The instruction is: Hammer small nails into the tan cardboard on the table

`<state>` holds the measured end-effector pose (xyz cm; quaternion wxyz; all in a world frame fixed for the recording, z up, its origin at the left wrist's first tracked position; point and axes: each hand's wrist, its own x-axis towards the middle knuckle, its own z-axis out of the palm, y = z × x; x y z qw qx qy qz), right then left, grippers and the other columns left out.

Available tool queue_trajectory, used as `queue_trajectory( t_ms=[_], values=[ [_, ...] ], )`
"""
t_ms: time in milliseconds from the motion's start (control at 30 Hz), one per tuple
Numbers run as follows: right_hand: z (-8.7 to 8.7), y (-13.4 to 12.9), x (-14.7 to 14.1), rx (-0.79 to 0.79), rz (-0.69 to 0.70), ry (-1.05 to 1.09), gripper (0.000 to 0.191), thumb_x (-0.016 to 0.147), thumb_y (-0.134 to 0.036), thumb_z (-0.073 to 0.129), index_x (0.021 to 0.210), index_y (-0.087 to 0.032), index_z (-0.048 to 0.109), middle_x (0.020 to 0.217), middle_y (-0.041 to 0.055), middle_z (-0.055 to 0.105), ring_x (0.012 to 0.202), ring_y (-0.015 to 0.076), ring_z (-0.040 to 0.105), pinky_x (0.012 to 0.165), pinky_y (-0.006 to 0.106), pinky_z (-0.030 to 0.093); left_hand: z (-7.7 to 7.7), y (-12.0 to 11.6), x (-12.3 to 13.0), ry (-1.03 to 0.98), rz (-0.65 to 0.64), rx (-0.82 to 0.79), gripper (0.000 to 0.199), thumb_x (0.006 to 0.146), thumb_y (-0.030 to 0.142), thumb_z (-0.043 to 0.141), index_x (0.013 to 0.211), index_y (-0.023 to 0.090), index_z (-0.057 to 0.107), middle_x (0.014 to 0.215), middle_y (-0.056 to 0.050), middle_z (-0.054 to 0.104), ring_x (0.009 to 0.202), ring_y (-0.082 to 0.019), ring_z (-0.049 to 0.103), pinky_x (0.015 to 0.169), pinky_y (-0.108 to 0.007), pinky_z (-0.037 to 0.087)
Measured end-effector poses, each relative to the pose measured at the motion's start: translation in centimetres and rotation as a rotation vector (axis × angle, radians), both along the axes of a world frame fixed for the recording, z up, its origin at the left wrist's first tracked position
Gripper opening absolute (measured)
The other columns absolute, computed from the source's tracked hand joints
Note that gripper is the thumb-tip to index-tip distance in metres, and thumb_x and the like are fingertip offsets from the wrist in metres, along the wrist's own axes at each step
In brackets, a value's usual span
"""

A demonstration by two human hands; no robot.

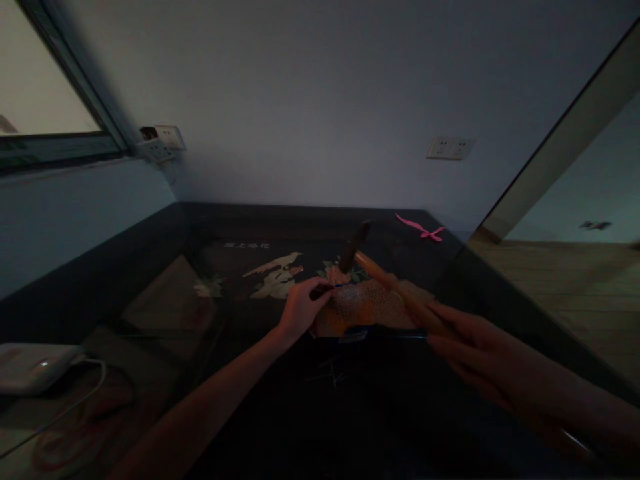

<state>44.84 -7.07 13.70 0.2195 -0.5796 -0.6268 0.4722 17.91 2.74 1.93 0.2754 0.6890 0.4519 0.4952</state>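
Observation:
A hammer (385,273) with a dark head and a wooden handle is in my right hand (465,340), its fingers wrapped round the handle. The hammer head hangs tilted just above an orange-brown, speckled flat piece (367,303) on the dark table. At the left edge of that piece my left hand (305,303) has thumb and fingers pinched together; what they hold is too small and dark to name. Near the front edge of the speckled piece lies a dark blue strip-like object (355,333). Several thin nail-like bits (333,375) lie on the table in front.
The dark glossy table (280,223) bears a printed bird and flowers. A pink ribbon (425,230) lies at its back right. At the left are a white device (37,367) and its cable. Behind stands a wall with sockets (450,148).

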Motion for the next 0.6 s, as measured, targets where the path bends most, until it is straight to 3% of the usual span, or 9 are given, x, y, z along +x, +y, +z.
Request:
queue_trajectory(
  t_ms=[100, 200, 433, 600],
  values=[
    [0.1, -0.7, -0.9, -0.079, -0.010, -0.007, 0.073, 0.079, -0.049, 0.063, 0.145, -0.026, 0.043, 0.044, -0.0089, 0.042, 0.031, 0.0096, 0.036, 0.027, 0.018, 0.030, -0.1, 0.0, 0.0, 0.011, 0.020, -0.010, 0.004, 0.080, 0.016, 0.068, 0.083, 0.018, 0.070, 0.080, -0.002, 0.074, 0.075, -0.018, 0.070, 0.071, -0.029, 0.056],
    [0.7, -1.3, -1.1, -0.048, -0.045, 0.013, 0.073, 0.081, -0.050, 0.060, 0.147, -0.026, 0.040, 0.044, -0.0080, 0.041, 0.032, 0.0108, 0.036, 0.027, 0.019, 0.029, -0.1, 0.0, 0.1, 0.007, 0.027, -0.024, 0.002, 0.080, 0.018, 0.068, 0.082, 0.018, 0.069, 0.080, -0.002, 0.074, 0.074, -0.018, 0.070, 0.071, -0.030, 0.056],
    [0.2, -1.6, -1.7, -0.110, -0.017, -0.046, 0.062, 0.077, -0.048, 0.063, 0.135, -0.027, 0.056, 0.048, -0.0062, 0.046, 0.034, 0.0097, 0.038, 0.028, 0.018, 0.030, 0.4, -0.2, 0.3, 0.025, 0.065, -0.063, 0.005, 0.078, 0.014, 0.069, 0.080, 0.019, 0.070, 0.081, -0.002, 0.075, 0.076, -0.020, 0.071, 0.072, -0.032, 0.057],
    [0.5, -1.6, -1.2, -0.092, -0.019, -0.026, 0.067, 0.080, -0.049, 0.059, 0.143, -0.027, 0.046, 0.047, -0.0077, 0.041, 0.034, 0.0094, 0.034, 0.028, 0.018, 0.026, 0.4, -0.2, 0.3, -0.007, 0.039, -0.064, 0.002, 0.079, 0.017, 0.069, 0.080, 0.019, 0.070, 0.081, -0.002, 0.075, 0.074, -0.019, 0.071, 0.074, -0.033, 0.058]
  ],
)
